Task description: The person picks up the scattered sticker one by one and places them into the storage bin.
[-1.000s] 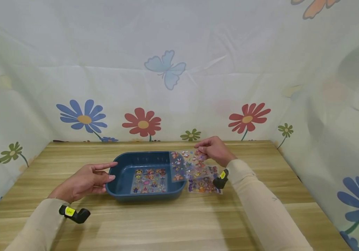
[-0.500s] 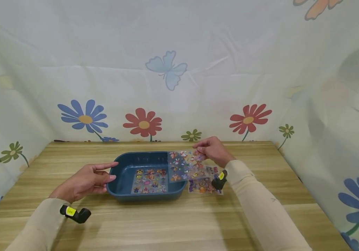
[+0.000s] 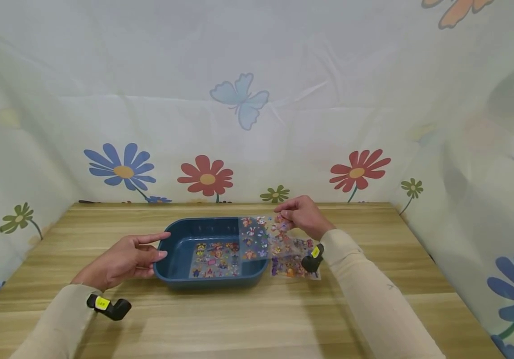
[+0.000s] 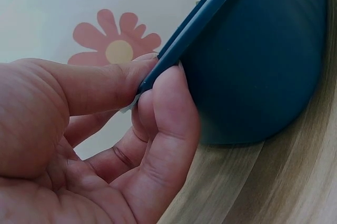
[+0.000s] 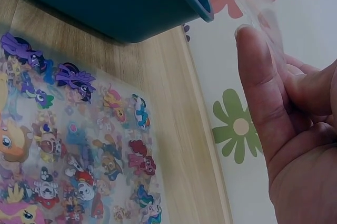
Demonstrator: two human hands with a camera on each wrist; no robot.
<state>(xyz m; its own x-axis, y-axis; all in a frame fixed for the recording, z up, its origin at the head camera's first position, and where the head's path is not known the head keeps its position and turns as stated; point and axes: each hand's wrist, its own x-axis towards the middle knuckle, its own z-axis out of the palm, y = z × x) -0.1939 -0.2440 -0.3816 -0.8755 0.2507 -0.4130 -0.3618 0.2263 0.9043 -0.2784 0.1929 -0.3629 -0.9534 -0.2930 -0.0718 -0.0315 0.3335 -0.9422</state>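
Observation:
A dark blue plastic basin [image 3: 212, 282] with rounded corners stands on the table. My left hand [image 3: 124, 259] pinches its left rim between thumb and fingers, as the left wrist view shows closely. Inside, flat on the bottom, lies a clear sticker sheet [image 3: 215, 260] with small colourful figures. My right hand [image 3: 305, 217] pinches another transparent sticker sheet [image 3: 253, 239] by its right part, and this sheet reaches over the basin's right rim. On the table right of the basin lie more sticker sheets [image 5: 79, 150], stacked, with cartoon ponies showing; the right wrist partly hides them in the head view.
The wood-grain table [image 3: 221, 324] ends at the back against a white cloth [image 3: 149, 119] printed with flowers and a butterfly. Cloth also hangs along both sides. Each wrist carries a small black camera [image 3: 110, 306] with a yellow label.
My right hand has shifted slightly left with the sticker sheet, which covers a little more of the basin's right end. My left hand stays at the rim.

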